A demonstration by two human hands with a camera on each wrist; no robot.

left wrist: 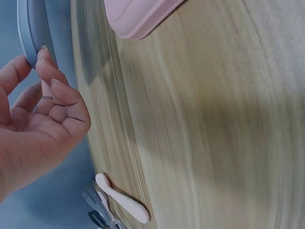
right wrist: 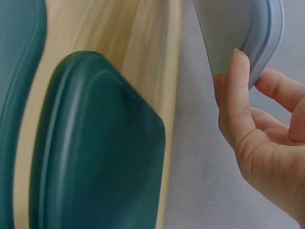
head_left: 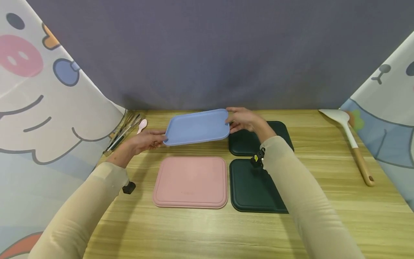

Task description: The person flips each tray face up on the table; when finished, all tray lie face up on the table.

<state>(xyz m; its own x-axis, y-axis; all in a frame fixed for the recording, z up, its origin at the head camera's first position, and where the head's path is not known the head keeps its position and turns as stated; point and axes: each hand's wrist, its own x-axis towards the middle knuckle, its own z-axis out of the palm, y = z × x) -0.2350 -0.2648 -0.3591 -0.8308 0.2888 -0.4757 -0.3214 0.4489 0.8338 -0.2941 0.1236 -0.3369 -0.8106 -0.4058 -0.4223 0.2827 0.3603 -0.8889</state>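
A blue rectangular tray (head_left: 197, 126) with a low raised rim is held above the back of the table, its right end a little higher in the head view. My left hand (head_left: 147, 141) pinches its left edge between thumb and fingers. At the opposite end, my right hand (head_left: 242, 119) grips the right edge, fingers under the tray as the right wrist view shows. Below it lies a pink tray (head_left: 191, 182), flat on the table. To the right are two dark green trays, a front one (head_left: 255, 187) and a rear one (head_left: 276, 133), partly covered by my right arm.
At the back left lie a pale pink spoon (head_left: 142, 125) and several metal utensils (head_left: 124, 131) against the patterned cloth. A white ladle-like utensil with a wooden handle (head_left: 362, 162) rests at the right. A grey cloth wall (head_left: 207, 54) borders the wooden table (head_left: 200, 230) behind.
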